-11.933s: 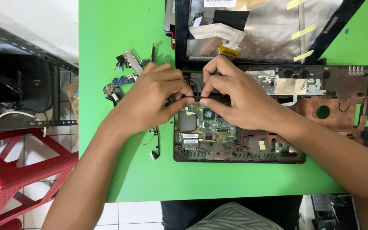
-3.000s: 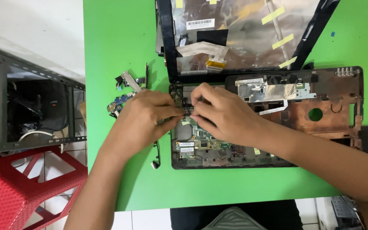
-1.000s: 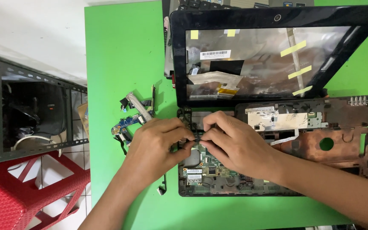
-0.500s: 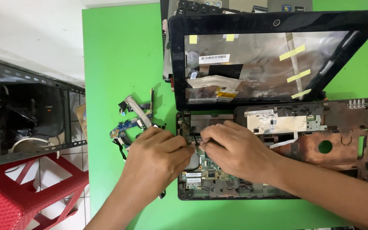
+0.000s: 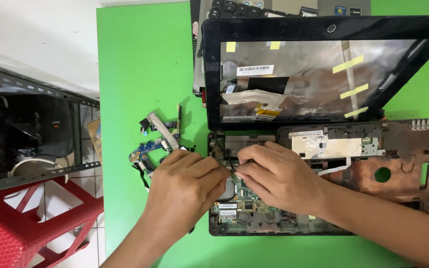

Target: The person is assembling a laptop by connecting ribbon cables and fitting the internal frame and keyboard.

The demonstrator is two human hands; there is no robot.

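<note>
A stripped laptop base (image 5: 403,164) lies on the green table (image 5: 140,64), its green circuit board (image 5: 247,206) exposed at the left. The lid shell (image 5: 319,74), with no screen panel, lies flat behind it, showing foil, yellow tape strips and a ribbon cable. My left hand (image 5: 184,186) and my right hand (image 5: 279,173) meet over the board's upper left corner, fingertips pinched close together on something small that the fingers hide.
Loose parts lie left of the laptop: a small blue board (image 5: 147,147), a metal bracket (image 5: 162,130) and black cables. A keyboard (image 5: 234,7) lies behind the lid. Off the table's left edge stand a metal rack (image 5: 31,134) and a red plastic stool (image 5: 21,233).
Both hands have stayed at the board's upper left corner, shifting only slightly. The view has tilted, so the laptop and lid sit lower in the frame than seconds ago.
</note>
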